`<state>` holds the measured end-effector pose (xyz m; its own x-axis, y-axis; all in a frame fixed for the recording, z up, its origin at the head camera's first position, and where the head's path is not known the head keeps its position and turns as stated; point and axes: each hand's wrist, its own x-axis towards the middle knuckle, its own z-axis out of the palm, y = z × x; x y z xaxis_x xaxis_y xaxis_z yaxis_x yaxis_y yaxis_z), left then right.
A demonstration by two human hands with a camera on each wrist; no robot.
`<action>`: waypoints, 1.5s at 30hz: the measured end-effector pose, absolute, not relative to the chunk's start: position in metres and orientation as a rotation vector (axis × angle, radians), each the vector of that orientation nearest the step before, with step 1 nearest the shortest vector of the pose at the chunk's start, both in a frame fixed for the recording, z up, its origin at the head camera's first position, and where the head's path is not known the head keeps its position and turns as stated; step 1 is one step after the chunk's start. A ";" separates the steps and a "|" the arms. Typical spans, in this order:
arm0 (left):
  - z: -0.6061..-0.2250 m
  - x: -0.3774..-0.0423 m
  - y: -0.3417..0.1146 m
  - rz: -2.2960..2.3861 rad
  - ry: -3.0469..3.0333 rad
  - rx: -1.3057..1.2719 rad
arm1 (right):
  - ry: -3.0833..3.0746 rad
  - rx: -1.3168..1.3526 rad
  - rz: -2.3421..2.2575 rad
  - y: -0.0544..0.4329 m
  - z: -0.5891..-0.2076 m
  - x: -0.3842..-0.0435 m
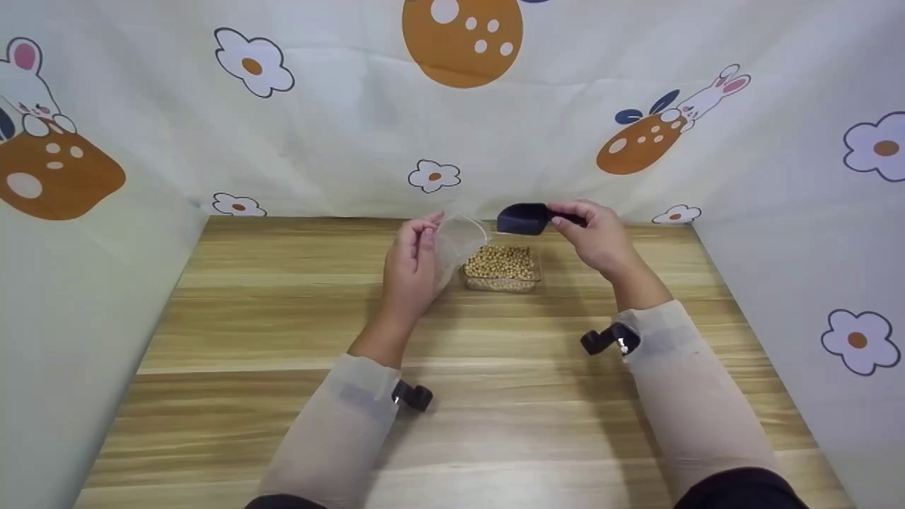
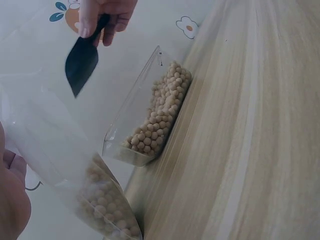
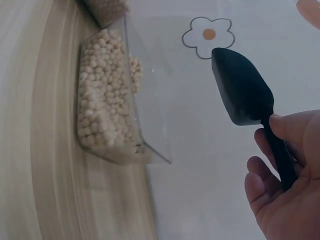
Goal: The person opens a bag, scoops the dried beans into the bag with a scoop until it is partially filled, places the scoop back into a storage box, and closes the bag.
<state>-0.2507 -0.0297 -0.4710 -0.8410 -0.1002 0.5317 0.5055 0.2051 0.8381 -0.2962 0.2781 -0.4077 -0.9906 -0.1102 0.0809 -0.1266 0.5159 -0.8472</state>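
- Near half of the wooden surface [image 1: 495, 424] is wide open, so lots of room there.
- The clear tub of soybeans [image 1: 502, 268] sits at the back, close to the patterned cloth wall [image 1: 565, 141].
- The cloth also hems in both sides.
- The tilted clear cup [image 1: 458, 240] and dark scoop [image 1: 523, 218] crowd the space above the tub.

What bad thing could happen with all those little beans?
The left hand holds a clear cup tilted in the air; beans in it could roll out onto the wooden table.

The right hand holds a dark scoop above the clear box of beans. The box looks nearly full, so digging in might push beans over its edge.

The cup and scoop are close together and might bump.
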 end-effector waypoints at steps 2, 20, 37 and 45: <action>-0.471 -0.251 -0.030 -1.678 -2.005 -0.376 | -2.755 0.219 1.463 0.279 -0.412 -0.298; -0.471 -0.250 -0.030 -1.678 -2.018 -0.372 | -2.943 0.304 1.106 0.274 -0.429 -0.308; -0.472 -0.251 -0.029 -1.679 -1.999 -0.379 | -3.118 0.473 0.641 0.254 -0.418 -0.309; -0.472 -0.250 -0.029 -1.683 -1.998 -0.380 | -3.130 0.481 0.636 0.251 -0.421 -0.311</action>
<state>-0.2505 -0.0290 -0.4715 -0.8379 -0.1018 0.5362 0.5111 0.1985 0.8363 -0.3113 0.2508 -0.4208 -0.9519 -0.3052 -0.0273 -0.2703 0.8785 -0.3939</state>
